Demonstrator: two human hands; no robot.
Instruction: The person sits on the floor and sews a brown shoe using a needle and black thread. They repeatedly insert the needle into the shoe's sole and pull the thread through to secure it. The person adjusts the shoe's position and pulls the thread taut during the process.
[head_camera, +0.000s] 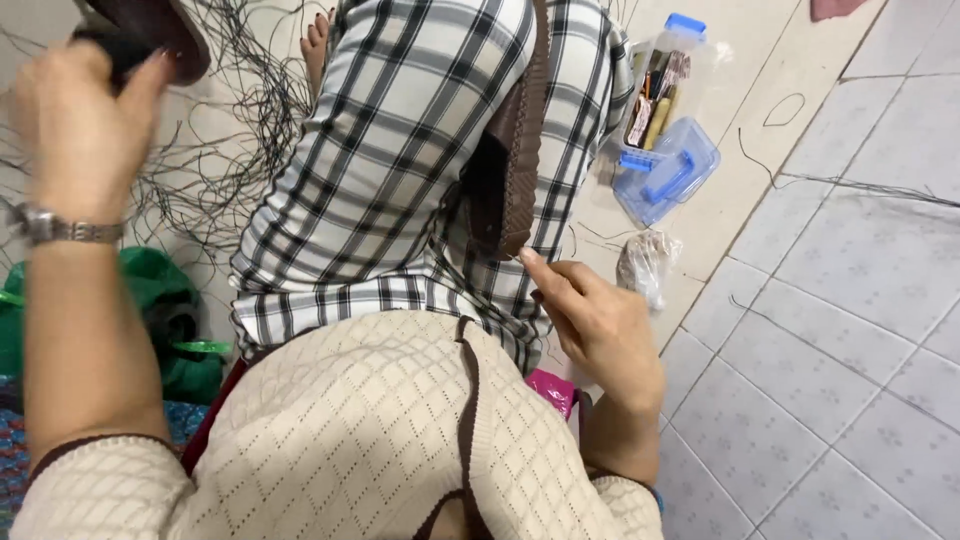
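My left hand (80, 130), with a metal watch on the wrist, is raised at the upper left. It is closed around a dark brown rounded object (150, 35), which is blurred. A brown woven piece (518, 150) lies along my lap on the plaid trousers (400, 150). My right hand (600, 320) rests at that piece's lower tip with its fingers drawn together. Whether it pinches the piece or a thread is unclear. A cream knit sweater (350, 440) fills the bottom of the view.
Several dark thin strands (235, 120) are spread over the floor at the upper left. A clear plastic box with blue lid clips (668, 165) and a small plastic bag (645, 262) lie on the right. A green bag (165, 300) sits at the left, and grey floor tiles (850, 300) at the right.
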